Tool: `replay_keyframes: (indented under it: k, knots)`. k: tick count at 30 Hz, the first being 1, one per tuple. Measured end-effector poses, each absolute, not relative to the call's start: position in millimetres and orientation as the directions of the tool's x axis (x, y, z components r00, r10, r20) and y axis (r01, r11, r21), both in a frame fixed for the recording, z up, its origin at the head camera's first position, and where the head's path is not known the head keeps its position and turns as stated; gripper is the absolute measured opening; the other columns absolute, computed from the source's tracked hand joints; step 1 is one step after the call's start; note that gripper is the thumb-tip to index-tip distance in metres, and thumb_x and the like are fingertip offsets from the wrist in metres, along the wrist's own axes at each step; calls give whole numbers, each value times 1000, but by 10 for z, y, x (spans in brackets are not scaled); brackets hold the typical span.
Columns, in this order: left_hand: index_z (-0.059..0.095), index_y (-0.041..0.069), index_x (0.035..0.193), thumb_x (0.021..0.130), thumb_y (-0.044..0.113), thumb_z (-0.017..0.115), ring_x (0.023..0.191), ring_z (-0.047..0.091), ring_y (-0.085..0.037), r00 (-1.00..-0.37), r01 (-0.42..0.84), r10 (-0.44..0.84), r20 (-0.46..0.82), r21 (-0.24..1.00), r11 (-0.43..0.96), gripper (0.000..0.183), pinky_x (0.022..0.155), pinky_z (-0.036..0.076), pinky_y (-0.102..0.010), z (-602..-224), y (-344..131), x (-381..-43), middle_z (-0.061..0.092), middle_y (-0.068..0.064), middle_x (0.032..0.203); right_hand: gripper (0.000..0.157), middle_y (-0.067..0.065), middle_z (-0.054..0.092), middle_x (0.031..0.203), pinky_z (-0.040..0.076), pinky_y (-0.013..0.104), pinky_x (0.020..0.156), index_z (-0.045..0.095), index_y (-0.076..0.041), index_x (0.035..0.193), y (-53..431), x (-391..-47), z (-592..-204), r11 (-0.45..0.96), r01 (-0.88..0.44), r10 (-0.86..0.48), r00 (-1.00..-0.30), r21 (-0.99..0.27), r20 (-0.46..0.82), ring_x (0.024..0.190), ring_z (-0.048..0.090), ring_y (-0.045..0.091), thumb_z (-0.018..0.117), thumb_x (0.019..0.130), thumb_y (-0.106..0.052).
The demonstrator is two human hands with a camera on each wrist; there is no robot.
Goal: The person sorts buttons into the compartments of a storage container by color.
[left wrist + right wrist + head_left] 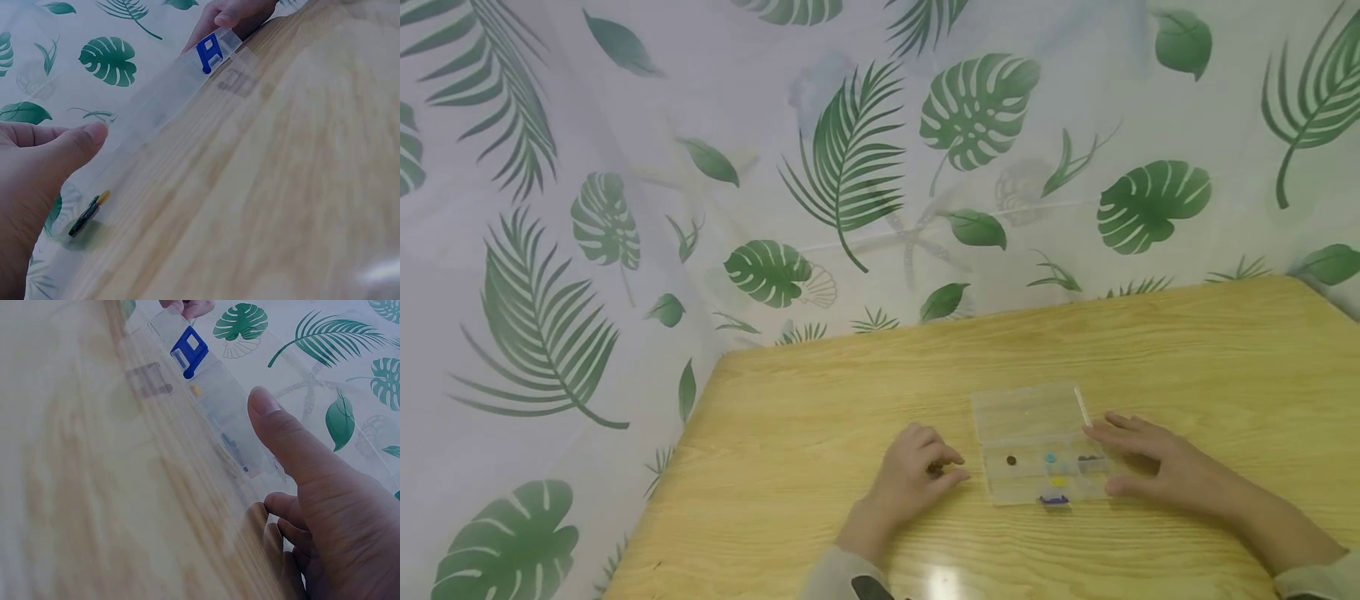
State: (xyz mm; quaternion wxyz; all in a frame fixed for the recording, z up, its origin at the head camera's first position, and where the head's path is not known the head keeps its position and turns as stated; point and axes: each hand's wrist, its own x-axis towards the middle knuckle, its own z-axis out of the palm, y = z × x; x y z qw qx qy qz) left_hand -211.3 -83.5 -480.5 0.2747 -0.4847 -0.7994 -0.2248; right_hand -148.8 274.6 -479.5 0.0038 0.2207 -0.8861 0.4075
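A clear plastic compartment box (1018,483) lies on the table with its lid (1026,412) folded back. Inside are a dark round piece (1011,460), a light blue piece (1050,458), a yellow piece (1057,482) and dark pieces at the right. A blue clasp (210,53) sits on its front wall. Left of the box is my left hand (913,475), fingers loosely bent and holding nothing visible. By it lies a small dark object with a yellow end (89,214). My right hand (1172,467) is at the box's right end, fingers spread; contact is unclear.
The wood-grain table (820,400) extends to both sides of the box. Behind and to the left hangs a white cloth (865,317) printed with green leaves. Light glares off the tabletop near its front.
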Motion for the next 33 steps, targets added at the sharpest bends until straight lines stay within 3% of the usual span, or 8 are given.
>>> replay_keyframes:
  k: [14,33]
  knots:
    - [69,19,86,76,37,77,75,41,-7,-508,846,687,520,152,512,22,73,35,-17,-4836,-993,-2103,53,10,80,63,29,32,145,20,76,90,46,-19,141,2760,-1502,-4792,575,-378,-389,-906,-726,164,128,20,62,72,83,-24]
    - [70,19,80,77,35,76,73,40,-5,-523,840,677,518,177,513,17,70,32,-15,-4877,-985,-2095,55,10,77,65,30,34,144,21,76,90,48,-18,140,2744,-1507,-4773,565,-395,-402,-898,-724,176,127,22,61,74,81,-23]
